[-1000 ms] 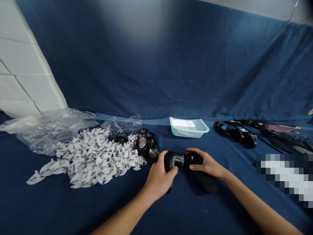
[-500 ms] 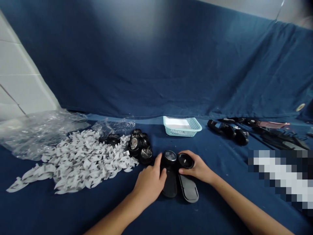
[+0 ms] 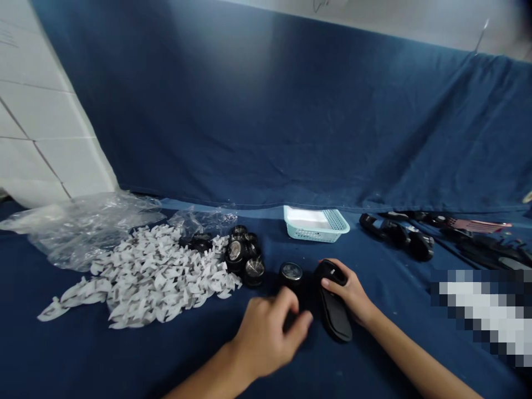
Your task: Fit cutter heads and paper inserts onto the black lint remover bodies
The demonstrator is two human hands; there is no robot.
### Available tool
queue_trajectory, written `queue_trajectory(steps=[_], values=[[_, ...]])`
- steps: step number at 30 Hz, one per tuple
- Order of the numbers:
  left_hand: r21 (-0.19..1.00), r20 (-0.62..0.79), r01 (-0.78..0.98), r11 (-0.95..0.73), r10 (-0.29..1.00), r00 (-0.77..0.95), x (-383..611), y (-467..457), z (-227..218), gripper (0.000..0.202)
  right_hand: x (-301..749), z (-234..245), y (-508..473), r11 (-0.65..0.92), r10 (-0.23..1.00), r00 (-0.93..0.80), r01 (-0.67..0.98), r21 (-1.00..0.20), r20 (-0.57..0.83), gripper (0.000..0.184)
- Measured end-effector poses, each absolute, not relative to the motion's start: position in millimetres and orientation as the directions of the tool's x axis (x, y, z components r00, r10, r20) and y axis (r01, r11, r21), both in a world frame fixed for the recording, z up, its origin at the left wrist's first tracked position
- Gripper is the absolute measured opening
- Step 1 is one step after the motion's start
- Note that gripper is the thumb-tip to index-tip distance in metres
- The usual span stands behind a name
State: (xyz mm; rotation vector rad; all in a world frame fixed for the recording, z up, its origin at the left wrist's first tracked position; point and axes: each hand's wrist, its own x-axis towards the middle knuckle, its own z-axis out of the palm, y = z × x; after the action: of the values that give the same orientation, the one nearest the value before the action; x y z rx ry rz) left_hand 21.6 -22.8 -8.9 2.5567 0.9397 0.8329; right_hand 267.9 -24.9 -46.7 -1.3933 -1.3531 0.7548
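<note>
The right hand (image 3: 352,295) pinches a long, black, plastic-looking body (image 3: 337,320), round-ended with a hollowed head; the left hand (image 3: 268,332) curls half-spread.

Black handle (image 3: 337,320), slanted, mesh-topped head (image 3: 291,271) beside

The black body (image 3: 334,308) looks smooth plastic, the round mesh (image 3: 291,271) shiny metal, the tablecloth (image 3: 324,378) matt fabric.

Blue cloth surface (image 3: 103,360), heap of small white pieces (image 3: 162,280), crumpled clear plastic (image 3: 95,224), black mesh-topped parts (image 3: 254,270), pale blue basket (image 3: 312,234).
</note>
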Motion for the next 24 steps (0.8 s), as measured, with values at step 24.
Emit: queue_trajectory(steps=[24], values=[[-0.045,0.814,0.226,-0.973,0.095,0.572,43.4,-29.1,-41.3,0.048,327.3,-23.4,45.4,0.065,0.816,0.045,0.984,-0.168,0.576,0.034]])
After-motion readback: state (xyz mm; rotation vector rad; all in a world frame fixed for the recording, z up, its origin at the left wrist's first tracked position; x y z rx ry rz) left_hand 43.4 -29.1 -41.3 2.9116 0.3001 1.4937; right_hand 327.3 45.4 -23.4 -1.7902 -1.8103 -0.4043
